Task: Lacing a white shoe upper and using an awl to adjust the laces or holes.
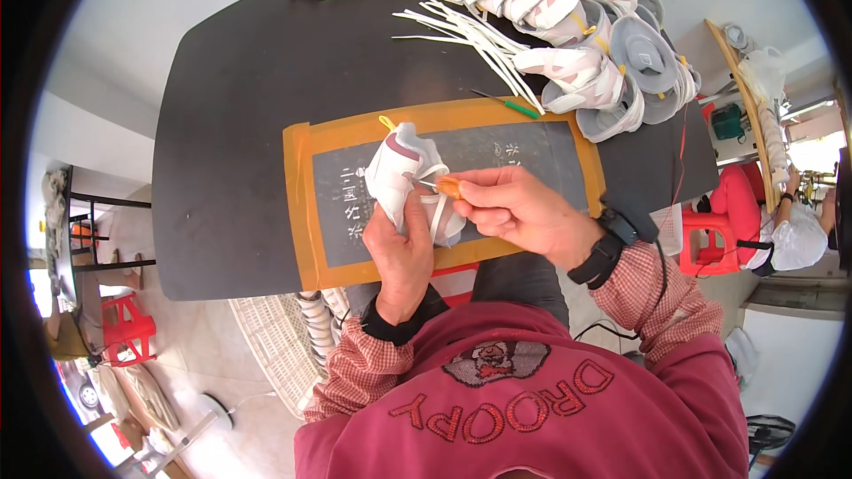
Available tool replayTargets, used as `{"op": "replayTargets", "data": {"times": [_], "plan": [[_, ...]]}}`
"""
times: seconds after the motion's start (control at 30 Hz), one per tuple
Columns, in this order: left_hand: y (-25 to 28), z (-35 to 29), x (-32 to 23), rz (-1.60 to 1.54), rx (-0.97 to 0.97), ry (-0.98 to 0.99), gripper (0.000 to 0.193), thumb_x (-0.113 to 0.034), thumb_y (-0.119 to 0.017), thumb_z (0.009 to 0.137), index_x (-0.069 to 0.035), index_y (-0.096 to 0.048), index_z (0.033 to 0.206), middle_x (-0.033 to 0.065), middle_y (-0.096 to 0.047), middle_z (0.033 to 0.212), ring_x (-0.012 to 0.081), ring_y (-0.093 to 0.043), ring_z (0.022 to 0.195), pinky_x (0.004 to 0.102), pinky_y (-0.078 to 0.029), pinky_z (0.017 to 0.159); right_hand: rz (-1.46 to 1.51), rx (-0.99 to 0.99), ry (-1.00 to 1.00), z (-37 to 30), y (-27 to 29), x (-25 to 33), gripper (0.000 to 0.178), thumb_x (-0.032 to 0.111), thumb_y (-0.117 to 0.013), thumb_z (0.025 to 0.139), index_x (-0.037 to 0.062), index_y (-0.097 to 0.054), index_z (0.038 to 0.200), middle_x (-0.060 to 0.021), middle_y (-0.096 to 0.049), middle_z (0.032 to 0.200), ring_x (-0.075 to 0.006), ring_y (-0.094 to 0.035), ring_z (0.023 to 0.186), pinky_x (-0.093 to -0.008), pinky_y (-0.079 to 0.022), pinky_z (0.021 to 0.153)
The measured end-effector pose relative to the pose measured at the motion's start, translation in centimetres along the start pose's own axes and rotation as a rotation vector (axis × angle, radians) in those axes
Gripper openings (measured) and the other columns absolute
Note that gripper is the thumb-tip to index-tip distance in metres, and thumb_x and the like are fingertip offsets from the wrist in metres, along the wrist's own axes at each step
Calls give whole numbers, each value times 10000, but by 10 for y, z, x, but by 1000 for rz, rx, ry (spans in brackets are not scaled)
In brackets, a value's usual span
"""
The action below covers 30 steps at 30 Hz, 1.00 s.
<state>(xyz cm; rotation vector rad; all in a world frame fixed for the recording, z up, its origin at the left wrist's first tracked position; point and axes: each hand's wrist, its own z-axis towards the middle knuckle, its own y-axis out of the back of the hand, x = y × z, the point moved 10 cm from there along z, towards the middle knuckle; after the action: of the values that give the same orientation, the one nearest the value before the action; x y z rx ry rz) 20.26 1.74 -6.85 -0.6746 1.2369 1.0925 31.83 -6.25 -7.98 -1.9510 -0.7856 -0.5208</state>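
Note:
My left hand point(401, 257) is closed around a white and mauve shoe upper point(390, 176) with a yellow pull loop at its heel. It holds the upper tilted above a dark mat bordered with brown tape point(303, 213). Between the thumb and fingers of my right hand point(524, 213) is a hook tool with an orange-brown handle point(450, 187). The tool's thin metal shaft points left and meets the upper around its lacing opening; its tip is hidden. A white lace point(436, 217) hangs in a loop along the upper's right side.
Rows of similar uppers point(541, 0) line the table's far right edge. White laces point(475, 40) lie loose beside them, near a green-handled pointed tool point(522, 109). A pale woven basket point(275, 337) stands below the table. Another person point(794, 235) sits at right by a red stool point(707, 239).

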Motion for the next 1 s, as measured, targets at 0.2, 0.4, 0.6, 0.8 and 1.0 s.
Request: {"op": "replayTargets", "data": {"times": [0.2, 0.4, 0.6, 0.8, 1.0], "plan": [[4, 3, -4, -27, -10, 48, 179, -47, -561, 940, 44, -632, 1076, 62, -677, 904, 87, -592, 825, 265, -485, 697, -743, -125, 625, -1, -19, 31, 267, 111, -639, 895, -15, -660, 1131, -8, -598, 751, -58, -504, 565, -252, -414, 483], [0, 3, -12, -20, 36, -22, 232, -3, -535, 931, 30, -608, 1149, 96, -676, 921, 115, -598, 839, 278, -487, 744, -1588, -147, 975, -20, -67, 37, 202, -11, -633, 801, 20, -680, 994, -120, -659, 800, -276, -638, 645, -284, -507, 583], [3, 1, -5, -66, -14, -9, 234, -29, -545, 932, 45, -605, 1146, 52, -668, 964, 101, -596, 881, 265, -487, 754, -1097, -132, 876, -4, -59, 45, 235, 49, -602, 824, 55, -616, 1058, -149, -601, 761, -344, -621, 663, -414, -485, 568], [4, 3, 0, -211, -30, 97, 230, -59, -570, 939, 30, -604, 1148, 53, -666, 971, 83, -591, 887, 233, -480, 747, -1605, -238, 847, -48, -75, 49, 223, 100, -623, 842, 54, -590, 1057, -119, -627, 800, -318, -633, 672, -405, -482, 551], [-1, 12, -13, -77, 26, 67, 196, -30, -556, 927, 25, -568, 1114, 58, -652, 969, 116, -602, 873, 256, -483, 772, -1588, -310, 747, -66, -54, 50, 198, 118, -597, 885, 59, -579, 1073, -90, -643, 822, -302, -642, 686, -393, -481, 548]]}}
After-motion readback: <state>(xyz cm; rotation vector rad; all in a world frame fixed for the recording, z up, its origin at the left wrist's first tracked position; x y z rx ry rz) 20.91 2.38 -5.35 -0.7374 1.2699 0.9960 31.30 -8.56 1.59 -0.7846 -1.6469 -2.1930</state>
